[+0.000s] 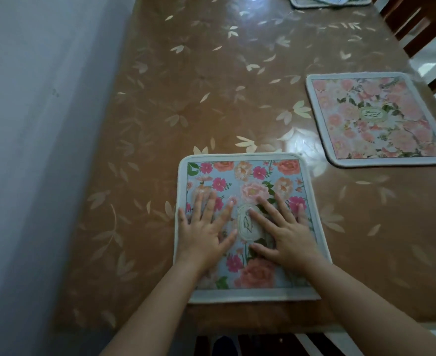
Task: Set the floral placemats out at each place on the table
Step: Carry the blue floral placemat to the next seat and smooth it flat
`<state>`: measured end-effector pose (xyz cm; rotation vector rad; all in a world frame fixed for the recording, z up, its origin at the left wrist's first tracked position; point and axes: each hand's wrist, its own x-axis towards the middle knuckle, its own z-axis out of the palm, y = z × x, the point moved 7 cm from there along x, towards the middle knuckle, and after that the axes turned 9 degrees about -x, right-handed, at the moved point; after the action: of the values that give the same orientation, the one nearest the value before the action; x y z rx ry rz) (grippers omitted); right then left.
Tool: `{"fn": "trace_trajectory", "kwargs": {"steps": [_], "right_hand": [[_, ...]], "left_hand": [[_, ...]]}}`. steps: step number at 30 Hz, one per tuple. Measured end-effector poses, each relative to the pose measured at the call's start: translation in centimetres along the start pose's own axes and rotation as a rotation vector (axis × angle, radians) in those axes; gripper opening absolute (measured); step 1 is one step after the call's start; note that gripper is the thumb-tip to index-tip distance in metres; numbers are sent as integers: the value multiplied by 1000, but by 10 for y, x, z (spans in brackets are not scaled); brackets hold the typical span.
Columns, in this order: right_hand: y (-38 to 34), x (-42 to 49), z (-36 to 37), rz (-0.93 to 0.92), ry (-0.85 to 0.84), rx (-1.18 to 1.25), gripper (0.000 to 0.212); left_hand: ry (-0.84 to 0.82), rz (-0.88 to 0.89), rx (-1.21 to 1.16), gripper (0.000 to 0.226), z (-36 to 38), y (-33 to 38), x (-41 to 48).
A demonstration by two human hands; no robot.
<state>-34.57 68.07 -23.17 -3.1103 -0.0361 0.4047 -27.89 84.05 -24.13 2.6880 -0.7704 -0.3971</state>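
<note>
Left hand (pixel 206 232) and right hand (pixel 286 237) lay spread flat on your mat (pixel 247 173).
It seemed thin, light, bendy; an edge was your best hold.

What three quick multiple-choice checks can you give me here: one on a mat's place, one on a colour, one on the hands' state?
1. Where does the pink placemat lie on the table?
A. near its right edge
B. under the hands
C. against the wall side

2. What ground colour has the near placemat?
A. black
B. light blue
C. yellow

3. How are the left hand and right hand?
A. both fists
B. one lifting a corner
C. both flat on the near placemat

1 A: it lies at the right, apart from the hands.
2 B: light blue shows between its flowers.
3 C: straight, spread fingers rest on it.
</note>
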Motion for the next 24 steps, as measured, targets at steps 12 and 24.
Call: {"fn": "trace_trajectory", "kwargs": {"steps": [12,24], "right_hand": [[50,98,-24,100,123,123,71],[30,10,-9,253,102,138,68]], "left_hand": [[107,-59,12,59,-24,-18,93],[74,-87,57,71,-8,-3,25]]}}
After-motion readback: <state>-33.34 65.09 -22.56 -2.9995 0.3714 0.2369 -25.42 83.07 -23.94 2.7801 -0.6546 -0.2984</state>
